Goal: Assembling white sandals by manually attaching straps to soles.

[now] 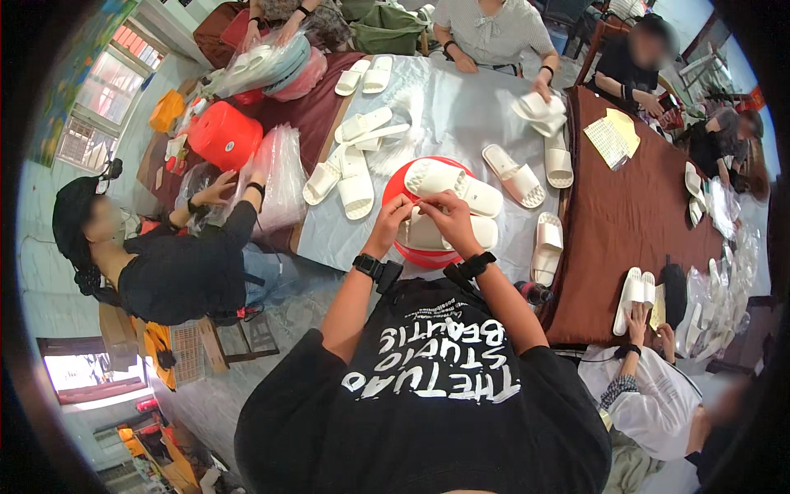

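My left hand [390, 219] and my right hand [449, 217] meet over a pair of cream slippers, fingertips pinched close together. Whatever lies between the fingers is too small to make out. One slipper [471, 193] lies just beyond my hands, its toe strap to the right. The nearer slipper [483, 231] is partly covered by my right hand. Both rest on a round red stool or upturned basin [428, 259], whose rim shows around them. Dark bands are on both my wrists.
Loose slippers [355, 185] lie left of the red base, and others [515, 177] to its right. A dark bottle [535, 293] stands by the brown table [634, 222]. Co-workers sit around; one at left handles clear plastic bags [280, 177] beside a red bucket [226, 136].
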### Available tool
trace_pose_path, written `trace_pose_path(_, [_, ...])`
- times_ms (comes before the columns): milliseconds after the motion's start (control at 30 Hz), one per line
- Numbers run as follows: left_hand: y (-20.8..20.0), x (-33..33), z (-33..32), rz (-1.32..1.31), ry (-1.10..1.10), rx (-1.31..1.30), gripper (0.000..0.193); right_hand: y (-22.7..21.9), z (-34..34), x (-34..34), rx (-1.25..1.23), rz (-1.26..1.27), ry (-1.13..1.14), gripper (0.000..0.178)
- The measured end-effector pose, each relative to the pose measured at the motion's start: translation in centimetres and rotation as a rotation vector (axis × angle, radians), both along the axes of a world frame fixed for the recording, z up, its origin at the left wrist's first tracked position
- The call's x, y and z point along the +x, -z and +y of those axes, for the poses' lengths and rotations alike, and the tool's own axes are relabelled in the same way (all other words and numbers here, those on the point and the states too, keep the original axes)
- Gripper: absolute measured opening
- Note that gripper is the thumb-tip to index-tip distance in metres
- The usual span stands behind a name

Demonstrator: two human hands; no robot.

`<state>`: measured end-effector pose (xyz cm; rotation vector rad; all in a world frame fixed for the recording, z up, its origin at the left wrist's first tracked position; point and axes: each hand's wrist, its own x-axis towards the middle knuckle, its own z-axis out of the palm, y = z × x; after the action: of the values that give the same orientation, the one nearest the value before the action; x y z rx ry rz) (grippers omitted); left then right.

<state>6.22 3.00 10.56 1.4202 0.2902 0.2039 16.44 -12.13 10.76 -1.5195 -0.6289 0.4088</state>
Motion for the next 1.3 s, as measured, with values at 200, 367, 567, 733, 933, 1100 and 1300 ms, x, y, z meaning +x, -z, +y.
trace_pose_path(200, [0.5, -0.2, 0.3, -0.004, 0.025, 0.033, 0.020, -0.8, -0.1, -0.3, -0.007, -0.008, -0.007, 0.013])
trace_pose_path(367, [0.6, -0.2, 0.2, -0.012, 0.021, 0.066, 0.019, -0.1, -0.1, -0.1, -0.012, -0.012, -0.012, 0.013])
trace_pose_path(567, [0.6, -0.3, 0.1, -0.008, 0.015, 0.028, 0.021, -0.2, 0.0, -0.3, -0.002, 0.003, -0.027, 0.013])
trace_pose_path(733, [0.4, -0.1, 0.2, -0.012, 0.027, -0.009, 0.021, 0.2, 0.0, 0.0, -0.023, -0.032, -0.031, 0.014])
trace_pose_path(933, [0.4, -0.1, 0.1, -0.009, 0.025, -0.023, 0.022, 0.3, 0.0, -0.1, -0.003, 0.013, -0.035, 0.013])
trace_pose_path(1100, [0.4, -0.3, 0.1, -0.010, 0.026, -0.038, 0.023, 0.4, 0.1, -0.3, 0.016, 0.016, -0.021, 0.013])
trace_pose_path(1300, [0.9, -0.4, 0.3, -0.002, 0.040, 0.042, 0.022, -0.1, 0.0, -0.3, -0.040, -0.005, -0.020, 0.014])
